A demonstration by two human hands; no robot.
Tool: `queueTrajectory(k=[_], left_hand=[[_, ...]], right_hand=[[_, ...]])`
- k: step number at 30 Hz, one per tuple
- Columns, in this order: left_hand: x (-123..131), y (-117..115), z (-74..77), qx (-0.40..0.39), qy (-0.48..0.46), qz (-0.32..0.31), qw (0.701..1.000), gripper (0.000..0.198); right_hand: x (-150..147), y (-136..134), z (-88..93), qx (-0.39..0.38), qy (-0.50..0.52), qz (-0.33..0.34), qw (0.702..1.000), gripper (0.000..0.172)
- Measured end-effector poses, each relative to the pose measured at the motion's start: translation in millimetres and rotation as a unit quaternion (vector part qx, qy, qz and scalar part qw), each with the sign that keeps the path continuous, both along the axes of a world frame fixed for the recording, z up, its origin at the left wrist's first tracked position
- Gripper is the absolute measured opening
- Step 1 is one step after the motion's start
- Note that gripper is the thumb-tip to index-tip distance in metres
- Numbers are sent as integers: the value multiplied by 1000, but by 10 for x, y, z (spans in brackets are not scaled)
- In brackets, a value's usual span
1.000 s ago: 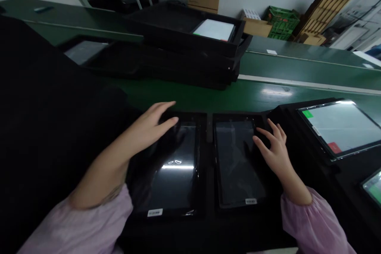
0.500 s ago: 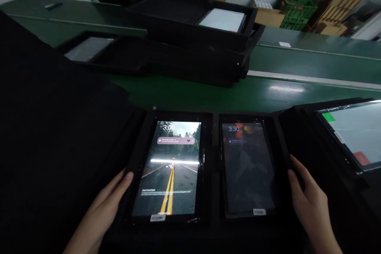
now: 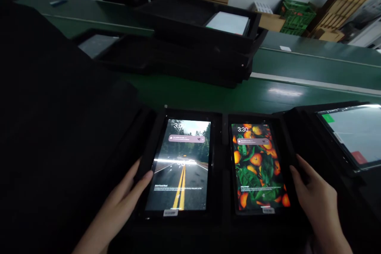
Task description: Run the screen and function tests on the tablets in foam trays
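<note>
Two bare hands sit open, neither pinching: the left hand (image 3: 120, 202) rests its fingertips at the lower-left edge of a road-wallpaper tablet (image 3: 178, 178), and the right hand (image 3: 315, 202) lies against the right side of an orange-wallpaper tablet (image 3: 257, 166). Its clock reads 3:30; glare blurs the other's. Both tablets lie side by side in a black tray (image 3: 224, 174), each with a small white barcode sticker (image 3: 170, 213), unreadable. Beyond lies a green bench (image 3: 202, 97) with stacked black trays (image 3: 193, 53).
</note>
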State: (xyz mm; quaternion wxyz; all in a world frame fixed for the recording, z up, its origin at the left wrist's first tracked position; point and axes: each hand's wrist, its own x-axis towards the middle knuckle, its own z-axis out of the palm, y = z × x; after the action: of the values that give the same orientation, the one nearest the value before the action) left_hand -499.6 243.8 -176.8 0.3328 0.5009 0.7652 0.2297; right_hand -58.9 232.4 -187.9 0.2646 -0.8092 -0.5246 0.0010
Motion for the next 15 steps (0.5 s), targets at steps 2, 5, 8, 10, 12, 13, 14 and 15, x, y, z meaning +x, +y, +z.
queueTrajectory(k=[2, 5, 8, 10, 12, 13, 14, 15], left_hand=[[78, 97, 3, -14, -60, 13, 998, 73], [202, 381, 33, -33, -35, 2, 999, 99], [306, 673, 100, -52, 29, -8, 998, 100], [346, 770, 130, -49, 42, -3, 998, 95], [354, 777, 134, -41, 35, 9, 998, 89], [349, 761, 130, -39, 26, 21, 999, 85], [340, 741, 125, -38, 17, 35, 999, 80], [331, 723, 121, -41, 12, 49, 998, 76]], right_hand=[[-11, -6, 11, 53, -47, 70, 995, 67], [-40, -32, 21, 110, -80, 205, 969, 36], [-51, -67, 10, 110, -74, 304, 943, 22], [-47, -79, -11, 95, -70, 333, 935, 22], [-41, -70, -44, 79, -74, 337, 935, 23], [-39, -58, -64, 76, -78, 331, 937, 24], [-38, -44, -85, 74, -83, 321, 941, 25], [-38, -29, -104, 73, -87, 305, 945, 28]])
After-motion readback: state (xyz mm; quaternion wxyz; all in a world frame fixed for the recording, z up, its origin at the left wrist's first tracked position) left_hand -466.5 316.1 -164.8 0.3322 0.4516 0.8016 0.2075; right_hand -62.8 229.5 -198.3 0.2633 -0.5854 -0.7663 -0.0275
